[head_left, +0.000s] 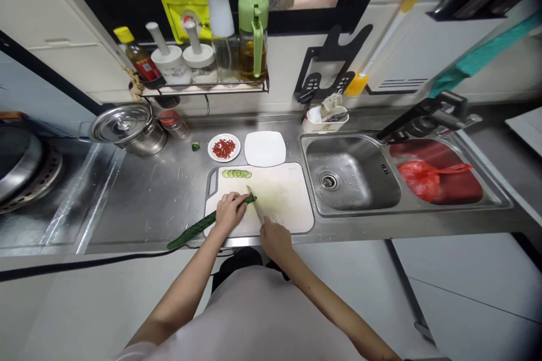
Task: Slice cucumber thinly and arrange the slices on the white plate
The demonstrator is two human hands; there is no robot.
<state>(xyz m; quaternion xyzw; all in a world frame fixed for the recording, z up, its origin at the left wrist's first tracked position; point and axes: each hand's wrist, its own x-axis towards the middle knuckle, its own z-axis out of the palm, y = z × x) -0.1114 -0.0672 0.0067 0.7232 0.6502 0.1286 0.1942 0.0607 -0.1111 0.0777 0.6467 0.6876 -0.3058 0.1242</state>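
Note:
A long green cucumber (195, 229) lies slantwise over the left side of the white cutting board (292, 192). My left hand (230, 210) is closed over it near its cut end. In my right hand (275, 238) is the handle of a kitchen knife (256, 205), its blade pointing away from me, right at the cucumber's end. A row of overlapping cucumber slices (237, 174) rests at the board's upper left. Behind the board stand a white plate of chopped red pieces (224, 148) and a bare white square plate (265, 148).
To the right is a double sink (355, 175) with a red plastic bag (420, 179) in its far basin. A lidded steel pot (129, 128) and a red-capped jar (174, 124) stand at the back left. Bottles fill a wall shelf (207, 89). A black cord (93, 263) runs along the front edge.

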